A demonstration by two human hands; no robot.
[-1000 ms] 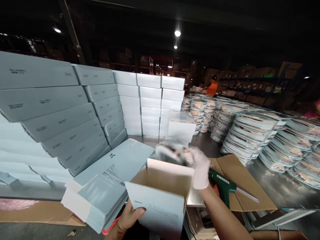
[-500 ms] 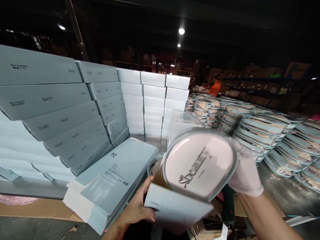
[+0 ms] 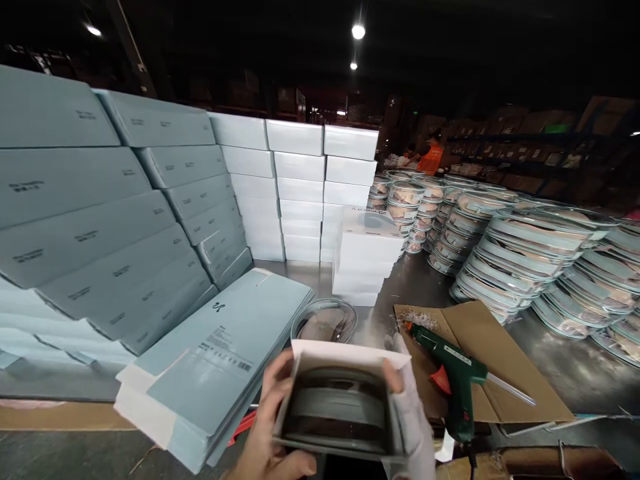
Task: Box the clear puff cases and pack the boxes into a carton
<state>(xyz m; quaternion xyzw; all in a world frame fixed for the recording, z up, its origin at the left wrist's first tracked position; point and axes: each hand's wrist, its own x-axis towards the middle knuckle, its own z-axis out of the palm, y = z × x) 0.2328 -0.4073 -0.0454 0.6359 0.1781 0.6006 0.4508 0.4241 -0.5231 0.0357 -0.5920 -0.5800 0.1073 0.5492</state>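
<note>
Open carton (image 3: 340,407): pale blue-grey card, end flap raised, held at the near edge of the desk (image 3: 565,373) with its mouth toward the person. Inside, round lidded containers (image 3: 340,403) lie stacked, grey rims showing.

Left hand (image 3: 265,433): bare, grip closed around the carton's left wall, thumb on the near side, fingers up along the flap edge.

Right hand (image 3: 413,417): in a white glove, grip closed on the carton's right wall, fingertips at the flap's corner.

Clear round container (image 3: 324,321): on the desk just beyond the carton, lying flat.

Flat carton blanks (image 3: 220,353): a slanted pile just left of the carton, printed label and barcode uppermost.

Glue gun (image 3: 453,373): green with a red trigger, lying on a brown cardboard sheet (image 3: 505,373) right of the carton.

Short pile of white boxes (image 3: 367,260): mid-desk, beyond the clear container.

Stacked closed boxes (image 3: 150,213): a wall along the left and far edges.

Stacks of round containers (image 3: 515,260): ranked across the right side of the desk.

Person in orange (image 3: 430,159): far background, well apart.
</note>
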